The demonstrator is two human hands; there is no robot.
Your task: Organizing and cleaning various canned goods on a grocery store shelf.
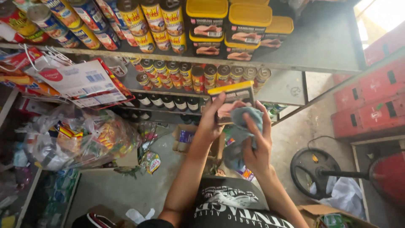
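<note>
Below the metal shelf [303, 63], at chest height: a rectangular tin with a yellow lid [233, 98] is held up in front of the stocked rows. Left hand [211, 122] has its grip pinching the tin at its left edge, fingertips reaching up over the yellow lid, thumb behind. Right hand [257, 143] has its grip pressed together on a bunched blue-grey cloth [248, 122], which lies against the tin's front face and hangs down past the wrist.

Judgement on the wiping in hand: the cloth covers only the lower right of the face, so passes should run edge to edge, with the left hand turning the tin to bring each side round. Hold by the rims, not the face being wiped. Keep the loose tail of cloth gathered; it dangles near the open cardboard box [185, 137] below. Matching yellow-lidded tins [247, 25] sit stacked on the top shelf, round cans [198, 76] on the row beneath.
</note>
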